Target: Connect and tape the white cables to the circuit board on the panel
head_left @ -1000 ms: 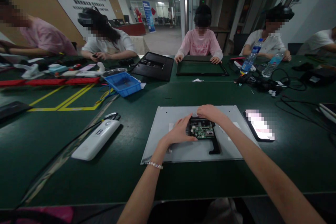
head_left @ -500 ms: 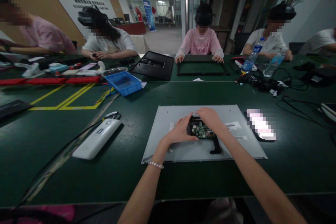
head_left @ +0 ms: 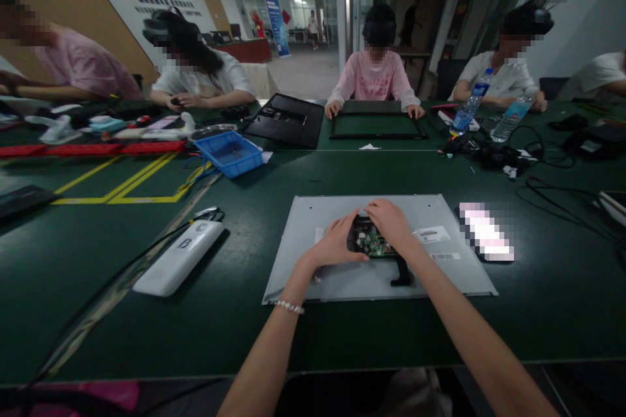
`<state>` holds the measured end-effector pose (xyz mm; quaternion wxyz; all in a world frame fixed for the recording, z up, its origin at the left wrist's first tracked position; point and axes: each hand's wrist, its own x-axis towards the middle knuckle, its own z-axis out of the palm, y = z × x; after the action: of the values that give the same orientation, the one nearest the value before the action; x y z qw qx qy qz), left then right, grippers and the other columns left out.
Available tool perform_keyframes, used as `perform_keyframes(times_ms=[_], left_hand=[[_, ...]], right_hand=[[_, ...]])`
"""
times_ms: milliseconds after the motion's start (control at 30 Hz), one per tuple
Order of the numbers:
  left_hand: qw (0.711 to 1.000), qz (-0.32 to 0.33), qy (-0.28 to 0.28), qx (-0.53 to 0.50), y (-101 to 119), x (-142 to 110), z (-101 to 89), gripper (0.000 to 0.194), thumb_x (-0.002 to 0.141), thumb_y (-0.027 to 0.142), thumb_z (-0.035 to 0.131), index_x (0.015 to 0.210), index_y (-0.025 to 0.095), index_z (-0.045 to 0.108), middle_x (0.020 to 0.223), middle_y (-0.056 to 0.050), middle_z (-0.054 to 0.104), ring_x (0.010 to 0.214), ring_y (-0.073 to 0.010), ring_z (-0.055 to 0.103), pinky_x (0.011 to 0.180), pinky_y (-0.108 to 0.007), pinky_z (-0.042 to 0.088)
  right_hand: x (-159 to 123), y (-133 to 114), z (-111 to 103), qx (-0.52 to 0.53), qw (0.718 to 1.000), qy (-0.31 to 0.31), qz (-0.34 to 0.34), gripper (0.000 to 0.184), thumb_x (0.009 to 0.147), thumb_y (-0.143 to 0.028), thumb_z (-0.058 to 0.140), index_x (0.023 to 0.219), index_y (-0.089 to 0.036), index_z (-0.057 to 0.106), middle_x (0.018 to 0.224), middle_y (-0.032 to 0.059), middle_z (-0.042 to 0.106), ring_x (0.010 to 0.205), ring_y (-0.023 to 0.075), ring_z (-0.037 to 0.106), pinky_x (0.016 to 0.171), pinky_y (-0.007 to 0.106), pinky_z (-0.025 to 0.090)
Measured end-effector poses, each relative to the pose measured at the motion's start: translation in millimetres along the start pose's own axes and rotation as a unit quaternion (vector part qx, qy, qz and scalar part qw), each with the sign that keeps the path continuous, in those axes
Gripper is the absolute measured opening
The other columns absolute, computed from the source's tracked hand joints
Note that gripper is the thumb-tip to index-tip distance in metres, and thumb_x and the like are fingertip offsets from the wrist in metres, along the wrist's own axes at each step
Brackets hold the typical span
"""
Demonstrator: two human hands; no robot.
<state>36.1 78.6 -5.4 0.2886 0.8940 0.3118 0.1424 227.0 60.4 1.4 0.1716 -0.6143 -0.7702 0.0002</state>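
Observation:
A grey metal panel (head_left: pixel 317 273) lies flat on the dark green table (head_left: pixel 244 332) in front of me. On its middle sits a small green circuit board (head_left: pixel 370 242) in a black frame, with a black strip (head_left: pixel 402 272) running toward me. My left hand (head_left: pixel 335 245) grips the board's left edge, thumb along its near side. My right hand (head_left: pixel 392 225) lies over the board's top right part, fingers curled on it. A bead bracelet is on my left wrist.
A phone (head_left: pixel 485 239) lies right of the panel, a white power bank (head_left: pixel 178 258) with a cable to its left. Farther off stand a blue tray (head_left: pixel 229 154), black monitor frames (head_left: pixel 376 126), water bottles (head_left: pixel 468 106) and tangled cables (head_left: pixel 493 156). Several people sit around the table.
My right hand slid from the board's far edge down over its top right part. The left hand stayed in place.

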Motion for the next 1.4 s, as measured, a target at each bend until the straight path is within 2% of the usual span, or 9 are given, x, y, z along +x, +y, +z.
perform_keyframes(times_ms=[167,267,567,700,767,867,1033,1200,1400], left_hand=[[1.0,-0.005,-0.002,0.006,0.4,-0.5,-0.2,0.112,0.061,0.057,0.07,0.145,0.018,0.006,0.149,-0.015,0.02,0.135,-0.0337,0.021,0.111,-0.051,0.016],[1.0,-0.004,-0.003,0.003,0.9,-0.7,-0.2,0.112,0.061,0.055,0.07,0.145,0.019,0.005,0.15,-0.015,0.019,0.135,-0.0339,0.021,0.11,-0.051,0.018],[1.0,0.013,-0.004,0.004,2.7,0.0,-1.6,0.114,0.062,0.052,0.071,0.145,0.022,0.0,0.15,-0.016,0.018,0.135,-0.034,0.021,0.11,-0.054,0.016],[1.0,-0.002,-0.002,0.0,6.4,-0.9,-3.8,0.112,0.063,0.052,0.07,0.145,0.02,0.001,0.149,-0.016,0.02,0.135,-0.0343,0.023,0.11,-0.053,0.018],[1.0,-0.011,0.007,-0.003,9.1,-1.1,-5.4,0.105,0.068,0.053,0.067,0.145,0.019,0.004,0.148,-0.015,0.022,0.135,-0.0328,0.023,0.11,-0.05,0.021],[0.999,-0.016,0.035,0.001,16.8,-0.7,-8.2,0.086,0.079,0.051,0.056,0.144,0.021,0.009,0.149,-0.012,0.02,0.135,-0.0293,0.024,0.111,-0.046,0.023],[0.995,0.019,0.081,0.048,39.8,1.0,-6.0,0.056,0.089,0.04,0.047,0.139,0.026,0.026,0.149,-0.006,0.023,0.136,-0.0251,0.022,0.112,-0.044,0.022],[0.994,0.066,0.058,0.063,58.1,2.4,4.7,0.048,0.09,0.033,0.047,0.135,0.027,0.033,0.144,-0.004,0.033,0.135,-0.0233,0.024,0.112,-0.045,0.023],[0.992,0.076,0.03,0.094,57.6,1.3,10.9,0.046,0.089,0.029,0.048,0.134,0.025,0.036,0.141,-0.005,0.037,0.135,-0.0238,0.024,0.11,-0.046,0.026]], right_hand=[[-0.7,1.6,2.1,0.022,0.998,-0.058,-0.001,0.029,0.092,-0.018,0.039,0.104,-0.018,0.065,0.102,0.0089,0.063,0.097,0.0182,0.055,0.085,0.026,0.04],[-2.5,2.1,0.1,0.033,0.997,-0.073,-0.003,0.031,0.091,-0.017,0.038,0.108,-0.017,0.063,0.106,0.0091,0.062,0.099,0.0174,0.054,0.088,0.026,0.039],[-2.9,-0.2,-11.5,0.028,0.998,-0.064,-0.001,0.032,0.09,-0.017,0.038,0.113,-0.016,0.06,0.109,0.0104,0.063,0.104,0.0193,0.053,0.091,0.029,0.038],[-15.7,12.2,-27.0,0.038,0.999,-0.032,0.005,0.033,0.089,-0.018,0.04,0.118,-0.016,0.057,0.115,0.0092,0.061,0.109,0.02,0.051,0.094,0.031,0.037],[-31.5,27.0,-34.5,0.047,0.998,-0.024,0.025,0.034,0.089,-0.02,0.041,0.118,-0.017,0.057,0.115,0.0088,0.061,0.109,0.0202,0.052,0.094,0.032,0.038],[-63.4,55.1,-39.6,0.074,0.993,-0.051,0.083,0.032,0.085,-0.019,0.044,0.114,-0.018,0.06,0.113,0.0093,0.061,0.104,0.0206,0.055,0.091,0.033,0.041],[-103.6,82.5,-33.2,0.151,0.976,-0.063,0.145,0.032,0.081,-0.025,0.052,0.109,-0.016,0.062,0.105,0.0103,0.061,0.088,0.0182,0.061,0.082,0.031,0.046],[-103.2,86.6,-23.5,0.178,0.967,-0.058,0.172,0.035,0.075,-0.024,0.056,0.109,-0.017,0.062,0.102,0.0094,0.059,0.081,0.0167,0.062,0.077,0.03,0.048],[-93.6,90.1,-14.5,0.176,0.968,-0.048,0.173,0.024,0.071,-0.021,0.06,0.094,-0.015,0.064,0.097,0.0084,0.059,0.083,0.0167,0.061,0.078,0.03,0.047]])
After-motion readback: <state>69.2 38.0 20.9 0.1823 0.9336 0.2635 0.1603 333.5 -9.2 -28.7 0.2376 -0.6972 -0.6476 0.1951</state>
